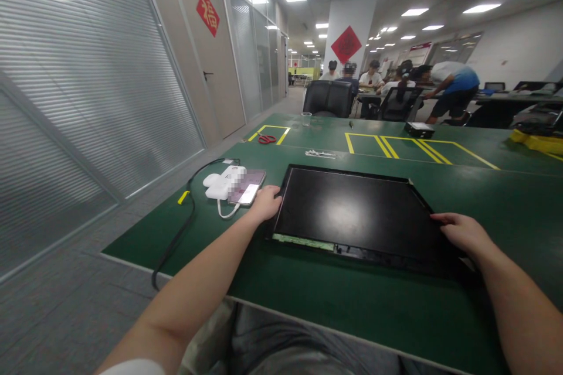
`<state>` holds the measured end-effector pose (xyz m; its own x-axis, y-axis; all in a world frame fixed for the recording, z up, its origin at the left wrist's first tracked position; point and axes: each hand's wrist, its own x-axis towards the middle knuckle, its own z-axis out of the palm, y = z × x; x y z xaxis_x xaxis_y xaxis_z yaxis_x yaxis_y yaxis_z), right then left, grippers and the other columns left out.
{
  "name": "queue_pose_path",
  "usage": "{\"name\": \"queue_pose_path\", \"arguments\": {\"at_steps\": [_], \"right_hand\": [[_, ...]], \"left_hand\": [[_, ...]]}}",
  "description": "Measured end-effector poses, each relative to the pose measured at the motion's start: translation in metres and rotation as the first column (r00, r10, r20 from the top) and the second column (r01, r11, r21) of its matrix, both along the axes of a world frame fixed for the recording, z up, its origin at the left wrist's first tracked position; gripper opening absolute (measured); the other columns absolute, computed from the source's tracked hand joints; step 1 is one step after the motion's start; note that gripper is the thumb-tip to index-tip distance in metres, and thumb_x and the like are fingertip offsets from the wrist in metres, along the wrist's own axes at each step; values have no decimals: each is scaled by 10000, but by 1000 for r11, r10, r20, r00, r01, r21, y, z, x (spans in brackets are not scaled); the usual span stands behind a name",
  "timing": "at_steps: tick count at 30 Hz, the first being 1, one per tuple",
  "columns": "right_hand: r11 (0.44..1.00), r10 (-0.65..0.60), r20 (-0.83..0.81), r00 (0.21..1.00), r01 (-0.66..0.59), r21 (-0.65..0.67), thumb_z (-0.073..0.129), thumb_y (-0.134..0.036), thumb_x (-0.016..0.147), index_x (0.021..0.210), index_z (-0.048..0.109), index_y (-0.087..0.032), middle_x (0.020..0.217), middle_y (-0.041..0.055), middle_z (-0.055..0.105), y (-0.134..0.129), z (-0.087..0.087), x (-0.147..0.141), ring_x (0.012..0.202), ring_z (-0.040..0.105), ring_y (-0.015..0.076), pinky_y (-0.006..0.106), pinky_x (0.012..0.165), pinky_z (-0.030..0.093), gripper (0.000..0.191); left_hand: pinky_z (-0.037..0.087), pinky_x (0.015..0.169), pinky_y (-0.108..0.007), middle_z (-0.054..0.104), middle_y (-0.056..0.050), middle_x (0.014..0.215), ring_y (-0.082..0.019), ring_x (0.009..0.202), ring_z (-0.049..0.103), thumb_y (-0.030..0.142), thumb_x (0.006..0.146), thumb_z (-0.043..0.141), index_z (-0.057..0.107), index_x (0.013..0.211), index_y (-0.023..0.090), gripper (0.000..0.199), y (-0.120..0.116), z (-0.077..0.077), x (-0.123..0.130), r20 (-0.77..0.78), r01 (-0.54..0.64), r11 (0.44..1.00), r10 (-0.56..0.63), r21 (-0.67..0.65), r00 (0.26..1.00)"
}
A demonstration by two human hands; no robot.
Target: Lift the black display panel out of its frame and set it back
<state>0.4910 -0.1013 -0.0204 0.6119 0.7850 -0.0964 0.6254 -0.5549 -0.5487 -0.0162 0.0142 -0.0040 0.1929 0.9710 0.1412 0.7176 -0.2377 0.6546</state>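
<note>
A black LCD screen panel [347,205] lies before me, a green circuit strip [303,242] showing along its near left edge. My left hand [266,202] is closed on the panel's left edge, its fingers partly hidden. On the opposite side, my right hand [464,234] grips the right edge with the thumb on top and the other fingers out of sight underneath. Just left of my left hand are a phone [250,188] and white plastic devices [220,188], with a short white cable [226,211] looping from them. Whether the panel is slightly raised I cannot tell.
The green table [373,310] carries red-handled scissors [267,139], a clear cup [307,119], small pale pieces [320,154], yellow tape outlines [387,146] and a black box [419,130]. A black cable [189,217] hangs over the left edge. Several people are beyond the chairs [328,98].
</note>
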Motion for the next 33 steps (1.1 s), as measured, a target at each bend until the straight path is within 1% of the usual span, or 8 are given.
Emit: {"name": "queue_pose_path", "arguments": {"at_steps": [3, 7, 11, 14, 18, 24, 29, 33], "right_hand": [[1000, -4, -19, 1000, 4, 13, 569, -82, 615, 1006, 773, -196, 995, 113, 785, -1, 0, 1, 879, 729, 260, 300, 723, 527, 456], [999, -20, -44, 999, 22, 31, 594, -123, 608, 1003, 781, -199, 963, 125, 784, -3, -1, 2, 820, 733, 277, 326, 686, 534, 444], [999, -33, -65, 997, 35, 36, 606, -163, 612, 1006, 792, -200, 949, 124, 783, -4, -1, 3, 795, 733, 285, 344, 675, 538, 437], [999, -37, -53, 998, 39, 34, 604, -163, 620, 990, 799, -211, 956, 113, 786, -5, 0, 2, 823, 730, 273, 333, 699, 536, 421], [999, -40, -54, 998, 41, 25, 595, -153, 616, 982, 807, -212, 967, 106, 787, -4, 2, 2, 841, 726, 261, 318, 709, 531, 427], [998, -32, -70, 997, 36, 51, 599, -154, 597, 988, 800, -214, 958, 96, 795, -4, -1, 2, 831, 729, 255, 308, 701, 533, 444], [997, -31, -90, 995, 36, 62, 590, -133, 612, 1001, 802, -191, 951, 97, 800, -6, 1, -4, 807, 721, 236, 292, 693, 525, 446], [996, -37, -105, 994, 45, 77, 577, -90, 625, 1050, 811, -160, 958, 109, 797, -7, 3, -9, 780, 706, 218, 286, 688, 512, 491]], "left_hand": [[522, 1028, -412, 814, -78, 1007, -321, 1113, 708, 196, 838, 604, 822, 1019, 195, 283, -5, 4, 1, 293, 37, 995, -10, -87, 956], [585, 910, -389, 819, -59, 921, -285, 958, 757, 266, 829, 701, 816, 1102, 187, 306, -9, 8, 6, 631, 49, 967, 123, -248, 766], [609, 799, -352, 821, -76, 929, -227, 797, 764, 228, 792, 788, 770, 1231, 167, 443, -9, 10, 11, 741, 4, 912, 330, -410, 585], [611, 717, -320, 818, -67, 878, -192, 697, 748, 179, 808, 780, 730, 1308, 164, 503, -8, 11, 14, 746, -13, 872, 426, -489, 512], [618, 702, -301, 816, -61, 858, -185, 685, 752, 190, 794, 826, 735, 1302, 175, 516, -8, 13, 15, 751, -20, 857, 462, -515, 472], [626, 664, -293, 819, -71, 902, -202, 725, 775, 187, 836, 788, 701, 1337, 185, 509, -7, 17, 17, 738, 2, 813, 527, -582, 421], [588, 583, -285, 809, -44, 886, -164, 566, 711, 205, 882, 758, 477, 1569, 279, 746, -10, 20, 17, 714, 52, 795, 512, -604, 477], [579, 555, -272, 795, -27, 851, -155, 532, 695, 175, 904, 723, 408, 1603, 323, 780, -13, 23, 16, 728, 119, 792, 477, -599, 492]]}}
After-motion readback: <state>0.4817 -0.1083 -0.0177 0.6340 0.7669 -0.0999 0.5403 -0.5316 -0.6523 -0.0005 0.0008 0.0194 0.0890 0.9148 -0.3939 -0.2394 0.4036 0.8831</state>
